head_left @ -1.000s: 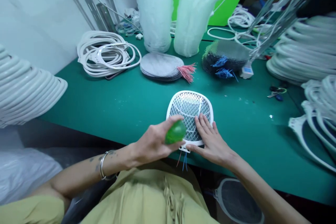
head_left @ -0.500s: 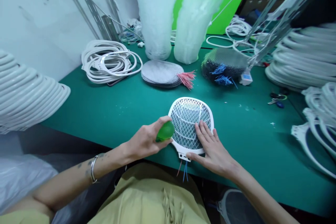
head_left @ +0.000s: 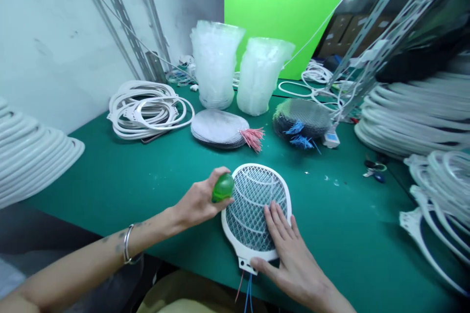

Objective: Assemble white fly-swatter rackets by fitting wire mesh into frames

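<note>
A white mosquito-racket head [head_left: 229, 234] with a metal mesh lies on the green table in front of me. Red and blue wires [head_left: 248, 287] stick out from its neck at the near end. My left hand [head_left: 200, 199] is closed around a rounded, translucent green object [head_left: 223, 187], held against or just over the upper left rim; its exact kind is not clear. On the right part of the mesh rests my right hand [head_left: 288, 249], flat with fingers stretched out, its thumb near the neck.
Behind lie mesh stacks with red wires [head_left: 216, 124] and blue wires [head_left: 306, 120]. Two plastic-wrapped stacks [head_left: 216, 68] stand farther back. White frames are piled at left [head_left: 145, 112], far left [head_left: 33, 156] and right [head_left: 411, 112]. Keys [head_left: 374, 170] lie at the right.
My view has tilted up, so everything sits lower in the picture. The left hand with the green object has shifted along the left rim toward the far end. My right hand stays on the mesh.
</note>
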`<state>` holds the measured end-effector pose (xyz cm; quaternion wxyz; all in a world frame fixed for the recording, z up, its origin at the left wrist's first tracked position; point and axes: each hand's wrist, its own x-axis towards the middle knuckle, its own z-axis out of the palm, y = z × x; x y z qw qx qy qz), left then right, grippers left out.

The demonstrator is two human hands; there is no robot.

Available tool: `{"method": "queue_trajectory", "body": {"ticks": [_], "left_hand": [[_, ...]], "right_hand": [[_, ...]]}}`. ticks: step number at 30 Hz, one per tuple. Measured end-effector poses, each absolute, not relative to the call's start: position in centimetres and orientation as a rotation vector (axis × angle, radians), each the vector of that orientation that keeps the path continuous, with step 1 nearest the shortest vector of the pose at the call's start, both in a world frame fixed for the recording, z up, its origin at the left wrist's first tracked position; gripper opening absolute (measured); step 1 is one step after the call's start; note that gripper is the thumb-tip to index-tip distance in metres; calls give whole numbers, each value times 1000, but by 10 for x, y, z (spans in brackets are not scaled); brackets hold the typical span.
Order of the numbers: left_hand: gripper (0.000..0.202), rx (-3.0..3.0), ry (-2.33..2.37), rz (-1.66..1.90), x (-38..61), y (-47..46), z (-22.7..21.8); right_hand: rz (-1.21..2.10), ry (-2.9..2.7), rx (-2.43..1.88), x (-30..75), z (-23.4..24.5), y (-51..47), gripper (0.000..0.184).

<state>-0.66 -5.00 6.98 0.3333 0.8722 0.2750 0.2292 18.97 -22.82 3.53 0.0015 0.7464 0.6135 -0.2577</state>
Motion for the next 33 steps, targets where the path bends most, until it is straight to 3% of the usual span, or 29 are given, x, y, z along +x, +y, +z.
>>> {"method": "queue_trajectory", "body": {"ticks": [4,15,19,33], "left_hand": [[60,2226,788,761,13,-29,63],[61,2269,726,665,83,13,59],[61,2275,559,784,107,10,60],[56,2217,290,476,166,-32,67]], "right_hand": [[-913,1868,2358,190,38,-227,103],[-1082,1860,2343,193,44,-224,106],[-1129,1888,2301,194,45,-223,106],[-1206,1930,2315,193,55,-224,108]]}}
